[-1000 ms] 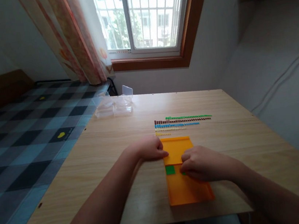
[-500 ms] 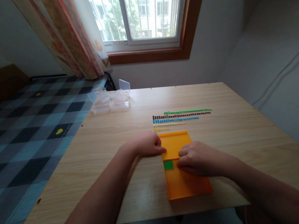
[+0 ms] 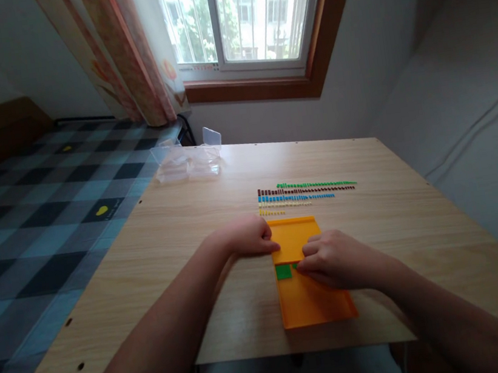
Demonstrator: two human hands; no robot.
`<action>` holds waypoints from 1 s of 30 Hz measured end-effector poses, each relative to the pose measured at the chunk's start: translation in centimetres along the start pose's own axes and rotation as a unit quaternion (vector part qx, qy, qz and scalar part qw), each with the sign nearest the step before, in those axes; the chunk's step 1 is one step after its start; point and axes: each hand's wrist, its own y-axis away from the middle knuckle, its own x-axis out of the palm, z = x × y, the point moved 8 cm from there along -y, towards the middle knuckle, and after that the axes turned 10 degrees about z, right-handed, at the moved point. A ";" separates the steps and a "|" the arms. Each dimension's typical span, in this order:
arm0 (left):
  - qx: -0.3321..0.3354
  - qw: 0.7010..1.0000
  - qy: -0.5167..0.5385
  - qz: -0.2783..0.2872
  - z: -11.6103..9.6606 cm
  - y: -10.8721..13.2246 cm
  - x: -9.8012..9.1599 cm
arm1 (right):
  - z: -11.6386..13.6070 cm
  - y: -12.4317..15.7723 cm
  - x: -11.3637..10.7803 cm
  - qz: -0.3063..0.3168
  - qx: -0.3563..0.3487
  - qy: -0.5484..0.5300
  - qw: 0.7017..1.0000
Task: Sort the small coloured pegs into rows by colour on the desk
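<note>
An orange tray [image 3: 315, 306] lies on the table, with a raised flat panel [image 3: 290, 239] across its far part. Just below that panel, at the left side, rests a green square tile [image 3: 283, 272]. My left hand [image 3: 253, 235] is closed on the tray's left edge, thumb over the rim and the other fingers curled. Over the tray's right side, my right hand [image 3: 332, 258] has its fingers pinched together and pressed down. A bit of a second green tile [image 3: 294, 266] peeks out at its fingertips; the rest is hidden.
Beyond the tray, small pieces stand in rows: green [image 3: 313, 184], brown [image 3: 304, 190], blue [image 3: 296, 197], cream [image 3: 294, 202] and yellow [image 3: 272, 212]. Clear plastic boxes [image 3: 188, 161] sit at the table's back left. A bed [image 3: 69, 185] adjoins the left side.
A second green tile now shows at my right fingertips, beside the first one. My left hand keeps its place on the tray edge. The whole view has shifted slightly.
</note>
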 end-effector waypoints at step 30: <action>0.000 1.000 0.011 0.004 0.4 -0.2 -0.2 | -8.1 2.3 -4.0 -0.346 0.154 -0.053 0.924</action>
